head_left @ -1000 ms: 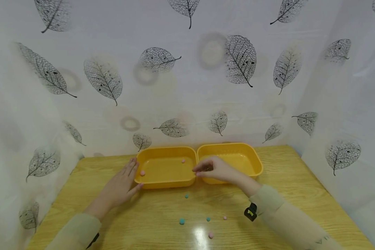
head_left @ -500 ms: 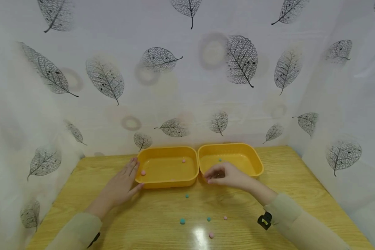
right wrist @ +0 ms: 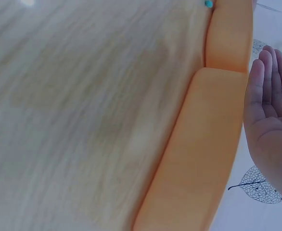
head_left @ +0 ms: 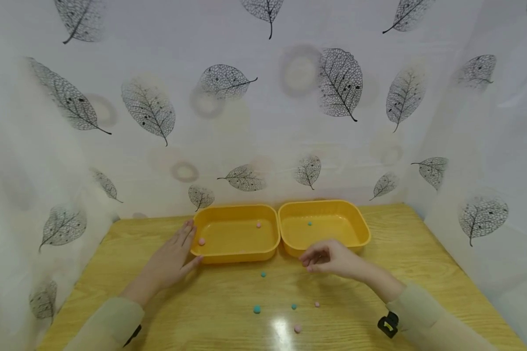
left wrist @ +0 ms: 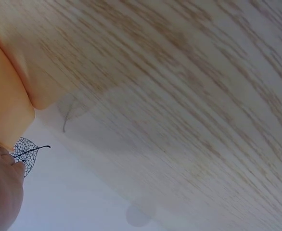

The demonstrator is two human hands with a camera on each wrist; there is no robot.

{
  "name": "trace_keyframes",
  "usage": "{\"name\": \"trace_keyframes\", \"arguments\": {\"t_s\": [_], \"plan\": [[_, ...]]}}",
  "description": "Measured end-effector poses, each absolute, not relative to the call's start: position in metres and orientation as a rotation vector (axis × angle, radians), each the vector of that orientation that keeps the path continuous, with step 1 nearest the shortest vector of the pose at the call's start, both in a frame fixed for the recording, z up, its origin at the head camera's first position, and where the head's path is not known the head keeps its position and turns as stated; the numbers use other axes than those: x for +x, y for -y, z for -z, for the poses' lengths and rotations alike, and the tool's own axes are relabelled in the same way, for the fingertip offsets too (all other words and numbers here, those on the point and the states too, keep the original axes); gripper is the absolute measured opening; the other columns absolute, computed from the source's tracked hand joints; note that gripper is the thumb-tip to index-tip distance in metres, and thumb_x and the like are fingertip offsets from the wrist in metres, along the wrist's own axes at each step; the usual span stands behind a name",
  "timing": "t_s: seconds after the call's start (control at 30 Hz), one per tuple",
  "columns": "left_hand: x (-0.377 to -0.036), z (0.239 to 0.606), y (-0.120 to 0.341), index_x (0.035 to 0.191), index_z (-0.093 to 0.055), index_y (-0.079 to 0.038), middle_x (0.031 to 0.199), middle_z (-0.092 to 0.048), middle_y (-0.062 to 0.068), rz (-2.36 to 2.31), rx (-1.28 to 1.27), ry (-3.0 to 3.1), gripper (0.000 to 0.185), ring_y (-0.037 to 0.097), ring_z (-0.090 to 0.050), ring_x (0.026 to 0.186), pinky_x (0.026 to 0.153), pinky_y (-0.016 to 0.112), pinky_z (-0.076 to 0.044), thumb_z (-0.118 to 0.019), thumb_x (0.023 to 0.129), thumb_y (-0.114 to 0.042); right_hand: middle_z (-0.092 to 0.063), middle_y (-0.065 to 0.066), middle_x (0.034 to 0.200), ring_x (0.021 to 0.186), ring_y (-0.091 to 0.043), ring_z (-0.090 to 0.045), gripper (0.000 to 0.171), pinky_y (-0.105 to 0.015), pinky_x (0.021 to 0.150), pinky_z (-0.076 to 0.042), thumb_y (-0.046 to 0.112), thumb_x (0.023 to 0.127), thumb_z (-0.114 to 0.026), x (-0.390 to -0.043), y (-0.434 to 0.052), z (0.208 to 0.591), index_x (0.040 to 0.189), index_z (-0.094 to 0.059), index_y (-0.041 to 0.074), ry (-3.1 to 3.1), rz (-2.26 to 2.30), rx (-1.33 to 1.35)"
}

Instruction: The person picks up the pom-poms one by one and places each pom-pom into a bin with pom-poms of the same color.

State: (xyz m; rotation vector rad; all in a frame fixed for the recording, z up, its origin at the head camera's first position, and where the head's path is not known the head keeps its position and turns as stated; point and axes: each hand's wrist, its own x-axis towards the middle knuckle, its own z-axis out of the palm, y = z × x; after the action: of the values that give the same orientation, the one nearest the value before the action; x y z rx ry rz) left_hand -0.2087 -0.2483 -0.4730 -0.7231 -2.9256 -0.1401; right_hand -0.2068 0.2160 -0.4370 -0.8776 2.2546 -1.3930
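Observation:
Two yellow plastic trays stand side by side at the back of the table. My left hand (head_left: pixel 167 261) rests against the left end of the left tray (head_left: pixel 230 239), fingers straight along its outside and thumb at the front corner. In that tray lie a larger pink ball (head_left: pixel 201 241) and a smaller pink ball (head_left: pixel 258 224). A small teal ball (head_left: pixel 309 223) lies in the right tray (head_left: pixel 334 229). Just in front of the right tray hovers my right hand (head_left: pixel 334 258), fingers loosely bent and holding nothing; the right wrist view shows its palm (right wrist: pixel 275 134) bare.
On the wooden table (head_left: pixel 193 321) before the trays lie loose teal balls, one near the left tray (head_left: pixel 263 274), a bigger one (head_left: pixel 256 309) and a small one (head_left: pixel 293 306). Two pink balls (head_left: pixel 317 304) (head_left: pixel 297 329) lie nearby. A leaf-print curtain (head_left: pixel 263 131) hangs behind.
My right hand has moved right and toward me, away from the adjoining tray edges. The teal ball in the right tray has come into view. My left hand has stayed put.

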Motion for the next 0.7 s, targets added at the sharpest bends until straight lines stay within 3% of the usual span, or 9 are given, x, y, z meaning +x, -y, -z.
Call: {"name": "trace_keyframes", "arguments": {"t_s": [0.7], "plan": [[-0.210,0.473,0.249,0.161,-0.029,0.012,0.173,-0.022,0.030,0.118,-0.724,2.923,0.085,0.045,-0.023,0.162,0.131,0.058,-0.029,-0.056,0.108,-0.048,-0.077,-0.027,0.107,0.089,0.000,-0.070,0.028,-0.021,0.081,-0.064,0.004,0.092,-0.078,-0.184,-0.243,0.474,0.116,-0.074,-0.010,-2.209,1.398,-0.816]]}}
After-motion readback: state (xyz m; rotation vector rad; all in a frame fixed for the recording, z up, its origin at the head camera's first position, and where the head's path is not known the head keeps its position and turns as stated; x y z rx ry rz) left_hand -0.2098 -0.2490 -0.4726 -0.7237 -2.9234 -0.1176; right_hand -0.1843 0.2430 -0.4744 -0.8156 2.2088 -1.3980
